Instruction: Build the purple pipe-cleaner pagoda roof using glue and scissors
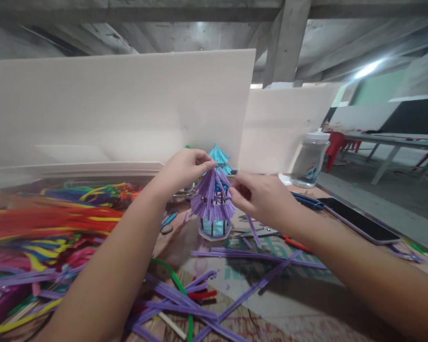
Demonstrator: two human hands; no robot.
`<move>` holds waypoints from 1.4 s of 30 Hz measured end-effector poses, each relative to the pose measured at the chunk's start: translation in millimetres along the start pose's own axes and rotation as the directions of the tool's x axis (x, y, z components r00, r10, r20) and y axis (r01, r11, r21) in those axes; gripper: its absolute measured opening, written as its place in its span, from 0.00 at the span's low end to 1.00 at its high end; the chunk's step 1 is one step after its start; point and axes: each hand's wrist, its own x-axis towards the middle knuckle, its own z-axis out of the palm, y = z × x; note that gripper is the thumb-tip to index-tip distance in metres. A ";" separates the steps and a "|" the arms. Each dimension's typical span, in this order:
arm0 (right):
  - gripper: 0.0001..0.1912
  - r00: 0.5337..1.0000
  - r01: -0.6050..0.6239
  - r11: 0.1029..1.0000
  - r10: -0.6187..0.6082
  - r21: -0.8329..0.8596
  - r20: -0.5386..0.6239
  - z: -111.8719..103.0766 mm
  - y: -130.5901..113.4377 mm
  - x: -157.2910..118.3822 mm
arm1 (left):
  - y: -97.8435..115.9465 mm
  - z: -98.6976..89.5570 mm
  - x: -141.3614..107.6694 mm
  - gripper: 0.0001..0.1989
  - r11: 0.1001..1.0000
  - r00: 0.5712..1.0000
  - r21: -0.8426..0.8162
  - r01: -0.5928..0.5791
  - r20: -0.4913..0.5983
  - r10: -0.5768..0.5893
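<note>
A small tiered pavilion model (213, 202) made of purple pipe cleaners stands on the table before me, its pale blue base ringed with dark posts. My left hand (190, 166) is closed at the peak of the purple roof, thumb and index finger pinched there. On the roof's right side, my right hand (258, 194) has its fingers curled, thumb and forefinger at the end of a purple pipe cleaner that slants down from the peak. Just behind is a turquoise pointed roof (218, 154). Scissors (258, 232) lie to the right of the base.
Bundles of coloured pipe cleaners (57, 218) cover the left side. Loose purple strips (249, 255) lie across the front. At right are a phone (360, 221), dark blue-handled pliers (306, 201) and a clear water bottle (309, 161). White boards (121, 109) stand behind.
</note>
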 end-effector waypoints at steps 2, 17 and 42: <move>0.11 0.999 0.051 0.999 -0.051 -0.010 -0.009 6.6 2.2 -6.9 | -1.1 1.0 0.6 0.15 1.000 1.000 -0.006 -0.003 0.004 0.003; 0.11 0.984 0.169 0.980 -0.174 -0.109 -0.037 22.0 2.3 -21.6 | 4.8 2.4 -0.4 0.16 0.994 0.997 0.082 -0.067 -0.024 0.069; 0.11 0.959 0.203 0.961 -0.234 -0.189 -0.160 35.3 4.3 -27.0 | 10.1 0.8 -2.2 0.17 0.977 0.992 0.175 -0.121 -0.019 0.126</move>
